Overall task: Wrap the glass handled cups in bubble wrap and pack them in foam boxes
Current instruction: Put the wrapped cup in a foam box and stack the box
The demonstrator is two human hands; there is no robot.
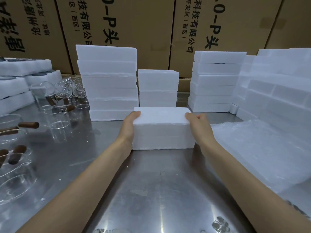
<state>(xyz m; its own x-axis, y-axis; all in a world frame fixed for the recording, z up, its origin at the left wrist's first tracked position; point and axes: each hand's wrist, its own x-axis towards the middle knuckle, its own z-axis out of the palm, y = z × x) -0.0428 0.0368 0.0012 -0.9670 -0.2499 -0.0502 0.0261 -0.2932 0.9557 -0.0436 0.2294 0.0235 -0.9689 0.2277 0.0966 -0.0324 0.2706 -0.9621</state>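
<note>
A closed white foam box (162,128) stands on the steel table (151,190) in the middle of the view. My left hand (130,125) grips its left end, thumb on the top edge. My right hand (198,124) grips the right end the same way. Several glass cups with brown wooden handles (57,118) stand and lie on the table at the left. A stack of bubble wrap sheets (262,148) lies on the right. What the box contains is hidden.
Stacks of foam boxes stand behind: a tall one (109,81), a short one (158,88), one at the right (215,81) and a wall of them (277,84) far right. Foam trays (20,76) sit back left. Cardboard cartons (134,22) close off the rear.
</note>
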